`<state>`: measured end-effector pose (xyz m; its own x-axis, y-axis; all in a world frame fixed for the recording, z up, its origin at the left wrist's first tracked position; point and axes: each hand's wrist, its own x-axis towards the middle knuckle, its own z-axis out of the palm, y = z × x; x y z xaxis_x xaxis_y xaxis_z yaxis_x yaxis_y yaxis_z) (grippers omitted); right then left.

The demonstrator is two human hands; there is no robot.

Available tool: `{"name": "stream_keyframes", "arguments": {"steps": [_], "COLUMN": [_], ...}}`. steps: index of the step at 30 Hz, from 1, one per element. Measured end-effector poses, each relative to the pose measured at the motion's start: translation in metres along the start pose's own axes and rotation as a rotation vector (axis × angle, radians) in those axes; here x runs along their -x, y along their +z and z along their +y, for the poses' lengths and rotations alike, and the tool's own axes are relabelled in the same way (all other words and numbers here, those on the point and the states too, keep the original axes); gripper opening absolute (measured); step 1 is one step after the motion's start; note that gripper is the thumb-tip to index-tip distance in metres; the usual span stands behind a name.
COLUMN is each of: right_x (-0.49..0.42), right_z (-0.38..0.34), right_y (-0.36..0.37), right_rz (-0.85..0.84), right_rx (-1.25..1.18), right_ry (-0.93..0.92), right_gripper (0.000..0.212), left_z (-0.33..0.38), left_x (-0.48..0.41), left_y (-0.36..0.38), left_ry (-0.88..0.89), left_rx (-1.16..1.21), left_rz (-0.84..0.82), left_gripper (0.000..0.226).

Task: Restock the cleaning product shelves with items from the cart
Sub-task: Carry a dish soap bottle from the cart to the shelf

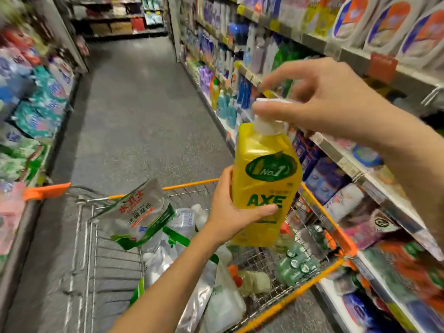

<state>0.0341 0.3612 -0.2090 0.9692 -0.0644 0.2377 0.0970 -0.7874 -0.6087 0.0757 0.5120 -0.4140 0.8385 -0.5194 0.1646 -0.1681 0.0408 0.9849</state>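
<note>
- The yellow plastic bottle with a white pump top and green AXE lettering (266,183) is out of the cart. It is held upright in the air above the right side of the basket and is not yet on any shelf.
- The left hand (236,213) grips the bottle's lower body, with the thumb across the label and the fingers wrapped behind.
- The right hand (319,104) is at the top, its thumb and fingers partly curled and pinching the white pump head. Blur hides how firm that hold is.
- The wire shopping cart with an orange rim (189,185) is far from emptied. It holds a silver and green refill pouch (139,212) propped at the left, a cluster of green-capped bottles (296,264) at the right, and white bottles and bags between them.
- The product shelves on the right (346,162) look well filled, but they are too blurred to show a slot for this bottle.
- By my judgement, 1 item is in transit between 2 hands and most of the restocking is left.
</note>
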Motion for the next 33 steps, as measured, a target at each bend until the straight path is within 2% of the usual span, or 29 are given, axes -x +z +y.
{"name": "stream_keyframes", "arguments": {"steps": [1, 2, 4, 5, 7, 10, 14, 18, 21, 23, 25, 30, 33], "right_x": [-0.006, -0.005, 0.021, 0.040, 0.081, 0.117, 0.148, 0.198, 0.247, 0.290, 0.341, 0.479, 0.554], "right_z": [0.007, 0.024, 0.060, 0.088, 0.126, 0.104, 0.099, 0.096, 0.086, 0.078, 0.066, 0.026, 0.000], "right_y": [-0.006, -0.008, 0.008, 0.025, 0.064, 0.114, 0.122, 0.091, 0.061, 0.040, 0.019, -0.023, -0.042], "right_rz": [0.015, -0.020, -0.151, -0.183, -0.200, -0.045, 0.282, 0.497, 0.654, 0.780, 0.916, 1.142, 1.278], "right_rx": [0.091, 0.019, -0.264, -0.381, -0.513, -0.792, -0.951, -0.986, -0.955, -0.860, -0.774, -0.556, -0.462], "right_ry": [0.027, 0.104, 0.266, 0.284, 0.148, 0.278, 0.337, 0.404, 0.402, 0.405, 0.437, 0.473, 0.509], "right_gripper": [0.054, 0.057, 0.044, 0.045, 0.075, 0.103, 0.110, 0.113, 0.105, 0.095, 0.095, 0.085, 0.092], "left_z": [0.003, 0.004, 0.003, 0.001, -0.001, 0.001, 0.008, 0.027, 0.051, 0.074, 0.096, 0.148, 0.177], "left_x": [0.001, 0.002, 0.004, 0.005, 0.005, 0.005, 0.010, 0.032, 0.058, 0.082, 0.115, 0.216, 0.281], "left_y": [0.002, 0.003, 0.005, 0.007, 0.015, 0.036, 0.069, 0.118, 0.162, 0.198, 0.237, 0.323, 0.365], "left_ry": [-0.020, -0.048, -0.127, -0.169, -0.242, -0.353, -0.410, -0.391, -0.358, -0.322, -0.297, -0.302, -0.296], "left_rx": [0.040, 0.088, 0.183, 0.229, 0.312, 0.410, 0.427, 0.440, 0.481, 0.502, 0.508, 0.518, 0.534], "left_rz": [0.008, 0.007, 0.000, -0.007, -0.027, -0.059, -0.153, -0.288, -0.439, -0.584, -0.711, -1.020, -1.169], "left_gripper": [0.083, 0.081, 0.086, 0.093, 0.108, 0.117, 0.116, 0.108, 0.089, 0.075, 0.067, 0.073, 0.078]}}
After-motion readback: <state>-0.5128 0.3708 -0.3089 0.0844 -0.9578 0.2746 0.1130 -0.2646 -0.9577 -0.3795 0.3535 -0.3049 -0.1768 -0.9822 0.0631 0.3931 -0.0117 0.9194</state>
